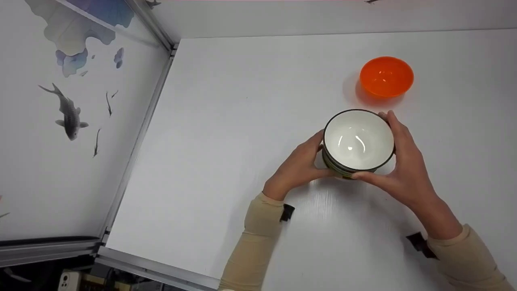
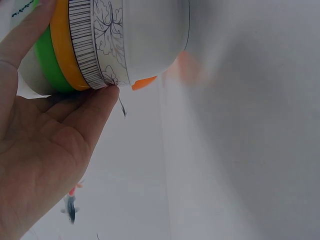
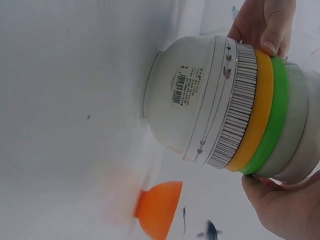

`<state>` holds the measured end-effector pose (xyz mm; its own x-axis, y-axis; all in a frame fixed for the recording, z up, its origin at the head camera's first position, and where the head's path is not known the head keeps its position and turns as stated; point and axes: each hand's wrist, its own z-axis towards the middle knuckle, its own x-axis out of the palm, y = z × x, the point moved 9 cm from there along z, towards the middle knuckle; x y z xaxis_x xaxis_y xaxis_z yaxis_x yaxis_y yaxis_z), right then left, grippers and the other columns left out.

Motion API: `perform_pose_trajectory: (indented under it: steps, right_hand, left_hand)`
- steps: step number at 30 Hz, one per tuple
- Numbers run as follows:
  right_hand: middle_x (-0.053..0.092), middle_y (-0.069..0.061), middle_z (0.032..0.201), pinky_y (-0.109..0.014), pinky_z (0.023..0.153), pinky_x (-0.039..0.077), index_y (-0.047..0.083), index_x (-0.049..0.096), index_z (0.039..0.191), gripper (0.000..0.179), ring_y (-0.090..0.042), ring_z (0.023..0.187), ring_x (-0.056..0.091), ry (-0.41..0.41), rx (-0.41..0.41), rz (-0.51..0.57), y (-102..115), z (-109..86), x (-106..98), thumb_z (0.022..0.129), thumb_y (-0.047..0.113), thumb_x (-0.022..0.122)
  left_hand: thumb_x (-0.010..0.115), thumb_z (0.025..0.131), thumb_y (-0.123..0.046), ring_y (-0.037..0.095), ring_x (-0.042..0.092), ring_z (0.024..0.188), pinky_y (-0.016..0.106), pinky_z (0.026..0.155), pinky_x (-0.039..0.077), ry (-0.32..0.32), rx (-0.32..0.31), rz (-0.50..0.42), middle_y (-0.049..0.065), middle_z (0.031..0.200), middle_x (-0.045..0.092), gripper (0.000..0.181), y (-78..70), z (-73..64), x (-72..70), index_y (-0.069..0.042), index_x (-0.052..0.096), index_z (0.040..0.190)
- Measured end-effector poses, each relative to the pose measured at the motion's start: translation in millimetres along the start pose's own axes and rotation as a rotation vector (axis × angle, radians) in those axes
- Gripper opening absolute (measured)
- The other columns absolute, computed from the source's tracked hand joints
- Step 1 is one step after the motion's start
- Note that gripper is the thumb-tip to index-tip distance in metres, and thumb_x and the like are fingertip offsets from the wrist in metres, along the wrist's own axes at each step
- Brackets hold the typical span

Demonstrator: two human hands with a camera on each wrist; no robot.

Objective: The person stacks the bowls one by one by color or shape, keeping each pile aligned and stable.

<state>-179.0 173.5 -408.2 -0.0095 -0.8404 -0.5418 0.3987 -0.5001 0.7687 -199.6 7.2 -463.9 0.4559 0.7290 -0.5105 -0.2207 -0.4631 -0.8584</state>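
A stack of nested bowls [image 1: 358,139] is between the two hands, its white top bowl facing up with a dark rim. From the side, in the right wrist view, a green bowl [image 3: 271,115] and a yellow-orange bowl [image 3: 256,110] show above a white patterned bowl [image 3: 187,100] with a barcode label. The stack's foot is at the tabletop. My left hand [image 1: 301,165] grips the left side, thumb toward me. My right hand [image 1: 410,165] holds the right side, fingers around the far edge and thumb at the front.
A separate orange bowl [image 1: 386,76] stands behind the stack on the white table [image 1: 226,121]. To the left is a wall panel [image 1: 101,173] with painted fish, meeting the table along a metal frame [image 1: 139,141]. Another wall [image 1: 282,16] runs along the back.
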Motion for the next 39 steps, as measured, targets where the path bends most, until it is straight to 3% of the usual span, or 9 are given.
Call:
perform_pose_trajectory:
  steps: [5, 11, 17, 22, 27, 32, 39]
  right_hand:
    - [0.039, -0.005, 0.157, -0.007, 0.106, 0.038, 0.020, 0.026, 0.159, 0.109, -0.008, 0.140, 0.041, -0.002, 0.086, 0.076, -6.8, 4.3, -8.3, 0.070, 0.008, 0.087]
    - [0.039, -0.010, 0.155, -0.027, 0.120, 0.036, 0.017, 0.031, 0.156, 0.076, -0.019, 0.141, 0.043, -0.126, 0.115, 0.217, -19.7, 21.6, -34.2, 0.090, 0.020, 0.067]
    - [0.039, -0.007, 0.155, -0.035, 0.124, 0.031, 0.019, 0.033, 0.154, 0.071, -0.023, 0.142, 0.041, -0.242, 0.232, 0.260, -42.4, 46.0, -58.4, 0.093, 0.033, 0.066]
    - [0.036, -0.005, 0.157, -0.035, 0.126, 0.026, 0.018, 0.032, 0.154, 0.073, -0.023, 0.144, 0.038, -0.273, 0.311, 0.222, -62.2, 65.8, -65.3, 0.091, 0.033, 0.067]
    - [0.029, -0.002, 0.161, -0.033, 0.127, 0.024, 0.019, 0.028, 0.156, 0.080, -0.020, 0.148, 0.030, -0.253, 0.408, 0.104, -86.7, 81.4, -59.8, 0.089, 0.034, 0.069]
    - [0.017, -0.001, 0.166, -0.035, 0.127, 0.023, 0.020, 0.017, 0.159, 0.092, -0.021, 0.152, 0.020, -0.174, 0.511, -0.031, -112.6, 89.9, -44.7, 0.088, 0.041, 0.071]
    - [0.003, -0.006, 0.169, -0.049, 0.128, 0.017, 0.016, 0.003, 0.161, 0.110, -0.027, 0.156, 0.008, -0.064, 0.586, -0.072, -141.0, 97.0, -27.9, 0.084, 0.047, 0.074]
  left_hand:
    - [0.087, 0.077, -0.030, 0.008, 0.041, 0.143, 0.019, 0.114, 0.039, 0.006, -0.019, -0.004, -0.001, 0.159, 0.038, 0.102, 0.6, 0.4, 0.0, -0.015, 0.027, 0.158]
    - [0.087, 0.077, -0.029, 0.008, 0.043, 0.140, 0.018, 0.114, 0.039, 0.013, -0.023, -0.010, -0.002, 0.159, 0.038, 0.102, 1.4, 1.0, 0.2, -0.015, 0.026, 0.158]
    - [0.088, 0.077, -0.030, 0.007, 0.039, 0.144, 0.019, 0.115, 0.038, 0.011, 0.002, -0.010, -0.001, 0.159, 0.039, 0.102, 0.9, 1.2, 0.0, -0.014, 0.027, 0.157]
    - [0.088, 0.076, -0.028, 0.007, 0.038, 0.145, 0.018, 0.115, 0.037, 0.012, 0.005, -0.017, 0.000, 0.158, 0.040, 0.102, 0.8, 1.2, 0.5, -0.014, 0.028, 0.157]
    - [0.088, 0.076, -0.027, 0.007, 0.038, 0.144, 0.018, 0.116, 0.037, 0.011, -0.008, -0.025, 0.000, 0.159, 0.039, 0.102, 0.8, 0.9, -0.2, -0.014, 0.028, 0.157]
    - [0.088, 0.077, -0.027, 0.007, 0.041, 0.143, 0.018, 0.115, 0.038, 0.018, -0.045, -0.040, -0.002, 0.159, 0.038, 0.101, 1.8, 0.2, -0.1, -0.015, 0.027, 0.157]
    - [0.089, 0.075, -0.029, 0.007, 0.040, 0.143, 0.017, 0.115, 0.038, 0.016, -0.030, -0.015, -0.002, 0.158, 0.040, 0.103, 0.1, 1.2, 0.6, -0.016, 0.028, 0.157]
